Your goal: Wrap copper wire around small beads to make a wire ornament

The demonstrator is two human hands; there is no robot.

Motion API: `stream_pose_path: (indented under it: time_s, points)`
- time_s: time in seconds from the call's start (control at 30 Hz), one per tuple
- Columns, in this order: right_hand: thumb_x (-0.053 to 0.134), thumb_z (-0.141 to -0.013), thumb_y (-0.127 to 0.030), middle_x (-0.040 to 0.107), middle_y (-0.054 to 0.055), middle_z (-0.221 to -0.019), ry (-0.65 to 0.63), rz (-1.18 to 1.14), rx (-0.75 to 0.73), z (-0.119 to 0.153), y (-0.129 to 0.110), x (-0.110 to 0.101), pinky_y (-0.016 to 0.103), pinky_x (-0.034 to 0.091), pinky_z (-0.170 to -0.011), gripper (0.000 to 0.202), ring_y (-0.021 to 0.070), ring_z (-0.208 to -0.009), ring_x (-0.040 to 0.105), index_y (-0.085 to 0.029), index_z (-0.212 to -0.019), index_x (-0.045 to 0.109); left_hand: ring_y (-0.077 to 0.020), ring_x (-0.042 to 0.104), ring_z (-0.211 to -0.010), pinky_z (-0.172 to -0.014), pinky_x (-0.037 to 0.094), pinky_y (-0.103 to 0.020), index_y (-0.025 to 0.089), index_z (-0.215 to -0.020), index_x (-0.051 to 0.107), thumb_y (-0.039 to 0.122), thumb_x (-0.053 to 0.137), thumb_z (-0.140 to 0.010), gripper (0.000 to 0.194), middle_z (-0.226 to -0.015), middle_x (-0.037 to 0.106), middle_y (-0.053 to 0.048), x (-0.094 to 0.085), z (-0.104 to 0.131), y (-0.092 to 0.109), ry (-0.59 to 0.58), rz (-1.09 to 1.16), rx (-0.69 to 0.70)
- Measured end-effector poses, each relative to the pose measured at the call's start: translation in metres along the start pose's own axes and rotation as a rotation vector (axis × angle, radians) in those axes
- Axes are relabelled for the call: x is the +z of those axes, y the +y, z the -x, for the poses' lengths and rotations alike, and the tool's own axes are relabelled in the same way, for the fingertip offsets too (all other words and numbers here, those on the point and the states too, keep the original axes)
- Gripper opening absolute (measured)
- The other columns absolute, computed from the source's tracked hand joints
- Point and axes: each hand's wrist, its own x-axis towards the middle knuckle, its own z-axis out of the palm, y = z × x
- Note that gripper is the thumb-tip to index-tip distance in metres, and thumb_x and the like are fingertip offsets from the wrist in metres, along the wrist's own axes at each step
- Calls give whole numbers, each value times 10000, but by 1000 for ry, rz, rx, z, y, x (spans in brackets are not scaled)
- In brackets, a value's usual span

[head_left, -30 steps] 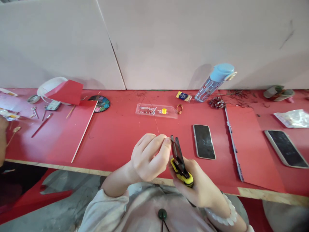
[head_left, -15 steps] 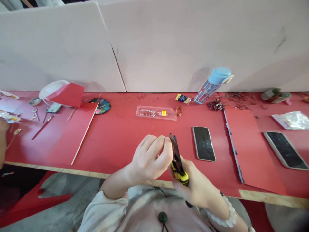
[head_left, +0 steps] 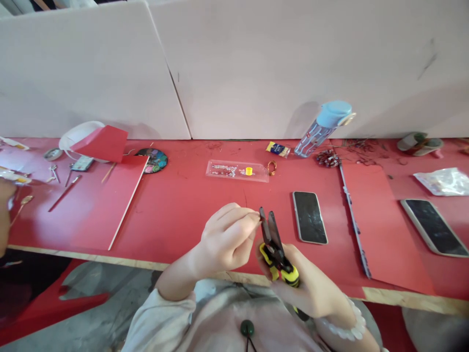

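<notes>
Since half a second ago, the pliers point(head_left: 275, 249) have opened wider: their jaws stood closer together then and now spread in a narrow V, and the handles have parted.

At the far left of the red counter point(head_left: 183, 210) lie a brush point(head_left: 64, 194) and a board point(head_left: 108, 210) with a pale edge; behind them are a white bowl point(head_left: 78, 131), with red card point(head_left: 104, 143) leaning across it, and a dark palette point(head_left: 157, 161) dotted with colours.

Next comes my left grip point(head_left: 234, 232), closed with thumb and forefinger pinched on a fine strand point(head_left: 245, 197) that rises past my knuckles; anything else at the tips is too small to make out. Beyond it lies a clear tray point(head_left: 261, 175) of beads point(head_left: 225, 171) and a yellow cap point(head_left: 248, 171).

Just right of my fingertips are the pliers, held above the counter's near edge, tips pointing away from me. They have flat, dark, tapering jaws and yellow-and-black handles. I cannot tell whether a jaw touches my fingers. My right grip point(head_left: 298, 278) is wrapped around the handles, loosely enough to leave them apart. Farther right lies a dark-screened phone point(head_left: 309, 217), well behind which a blue-lidded bottle point(head_left: 318, 134) leans.
</notes>
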Motion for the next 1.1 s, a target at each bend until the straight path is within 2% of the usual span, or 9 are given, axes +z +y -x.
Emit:
stream_pose_path:
  time_s: [0.1, 0.33, 0.5, 0.7, 0.83, 1.1]
  points:
    - [540, -717, -128, 511, -30, -701, -16, -70, 45, 1, -6, 0, 241, 402, -568, 159, 116, -602, 428, -228, -802, 450, -147, 702, -740, -672, 631, -281, 159, -1034, 602, 60, 568, -949, 135, -846, 751, -58, 2, 4, 0, 51, 76, -38]
    - [567, -710, -161, 511, -30, -706, -17, -120, 57, 3, -7, 1, 243, 400, -574, 154, 113, -604, 428, -225, -804, 462, -166, 744, -809, -688, 653, -295, 139, -1083, 595, 67, 594, -969, 135, -876, 773, -103, 4, 5, 0, 67, 176, -62]
    - [579, -682, -158, 518, -31, -713, -30, -170, 70, 1, -6, 1, 241, 393, -577, 175, 114, -617, 435, -220, -812, 479, -165, 717, -755, -651, 642, -317, 120, -1056, 618, 97, 574, -987, 85, -869, 777, -122, 2, 4, -2, 90, 14, 32]
    - [579, -673, -148, 524, -34, -721, -66, -190, 88, -1, -5, -2, 253, 385, -603, 193, 113, -622, 436, -217, -822, 477, -163, 669, -693, -611, 606, -321, 109, -960, 623, 61, 583, -962, 62, -816, 772, -116, 0, 1, -7, 100, -243, 176]
    - [575, -680, -151, 518, -34, -717, -78, -193, 70, -2, -6, -3, 259, 386, -606, 191, 118, -621, 431, -221, -820, 466, -164, 658, -697, -620, 588, -318, 109, -950, 630, 29, 605, -927, 87, -833, 760, -108, 0, 3, -8, 90, -286, 209]
    - [558, -676, -152, 496, -44, -738, -75, -151, 77, -5, -4, -4, 247, 383, -609, 201, 113, -642, 419, -222, -844, 471, -163, 652, -703, -630, 578, -324, 140, -956, 629, 21, 603, -915, 129, -835, 754, -85, -2, 5, -7, 40, -289, 189]
